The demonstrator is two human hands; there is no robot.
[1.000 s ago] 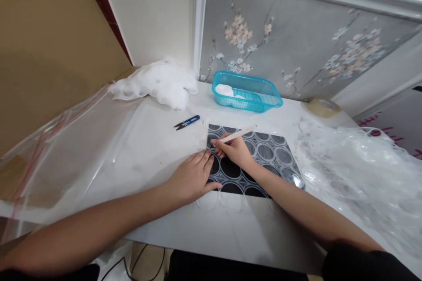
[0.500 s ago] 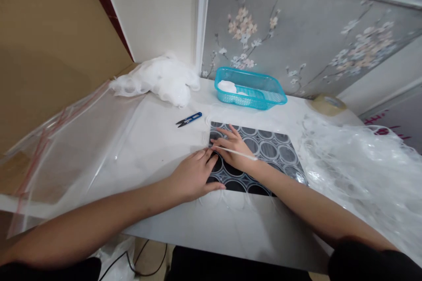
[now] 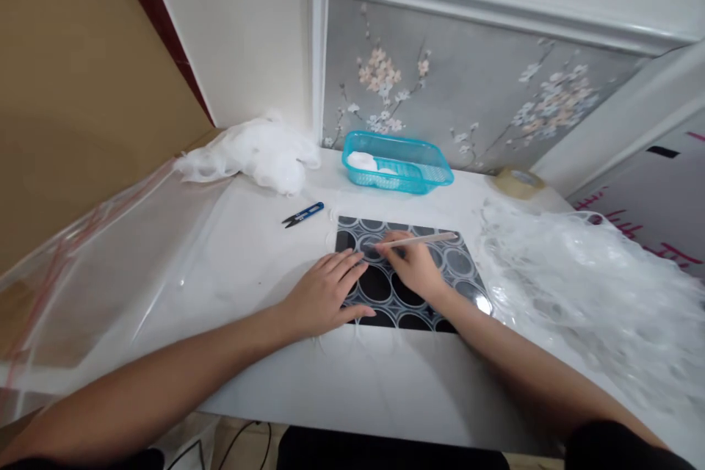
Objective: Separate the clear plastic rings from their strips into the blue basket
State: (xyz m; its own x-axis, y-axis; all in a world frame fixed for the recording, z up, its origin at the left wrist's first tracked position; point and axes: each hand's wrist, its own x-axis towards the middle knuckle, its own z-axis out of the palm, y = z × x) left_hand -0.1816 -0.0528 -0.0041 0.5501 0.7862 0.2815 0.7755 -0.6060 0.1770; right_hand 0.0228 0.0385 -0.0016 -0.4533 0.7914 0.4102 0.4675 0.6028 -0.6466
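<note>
A dark mat (image 3: pixel 465 275) printed with circles lies flat on the white table (image 3: pixel 264 257), under a thin clear sheet. My left hand (image 3: pixel 324 294) rests palm down on the mat's left edge, fingers spread and pointing right. My right hand (image 3: pixel 416 268) is on the middle of the mat and holds a thin pale stick (image 3: pixel 418 239). The stick lies almost level, its tip pointing left onto a circle just beyond my left fingertips.
Blue thread snips (image 3: pixel 302 214) lie left of the mat. A turquoise plastic basket (image 3: pixel 397 161) with white pieces stands by the flowered wall panel. White gauzy heaps sit at the back left (image 3: pixel 253 154) and right (image 3: pixel 584 279). A tape roll (image 3: pixel 518 181) is at the back right.
My right hand turned the stick from slanting toward me to nearly level with its far end to the right. The view shifted a little; my left hand stayed on the mat's edge.
</note>
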